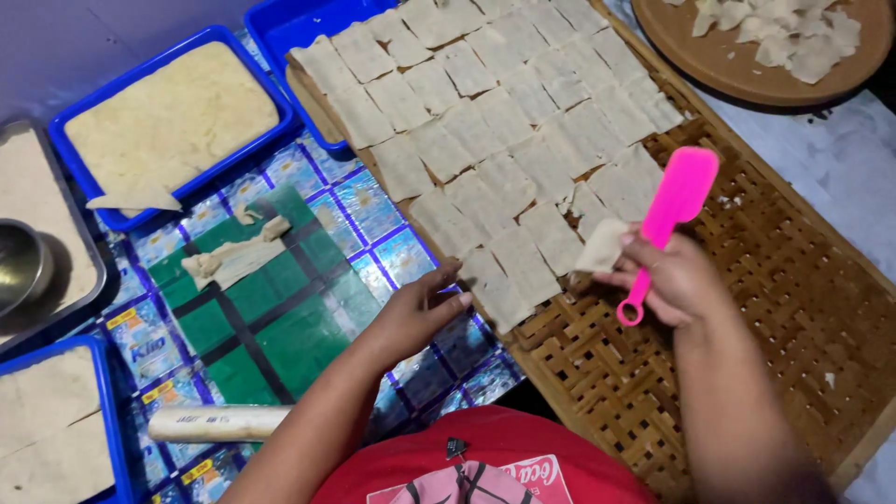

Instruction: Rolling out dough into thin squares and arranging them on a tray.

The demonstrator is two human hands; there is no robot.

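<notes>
My right hand (674, 280) grips a pink plastic spatula (674, 210) by its handle, blade pointing up, and pinches a small square of pale dough (602, 245) between thumb and finger. It hovers over a woven bamboo tray (793, 289) that carries many flat dough squares (495, 131) laid in rows. My left hand (415, 313) reaches toward the near edge of those rows, fingers slightly apart and empty, close to the nearest square (495, 291).
A blue tub of pale dough (168, 121) sits at the back left, another blue tub (51, 425) at the near left. A metal tray with a bowl (21, 266) is at the left edge. Dough scraps (233, 257) lie on a green patterned mat; a rolling pin (219, 423) is near me. A round wooden board (747, 56) holds dough scraps.
</notes>
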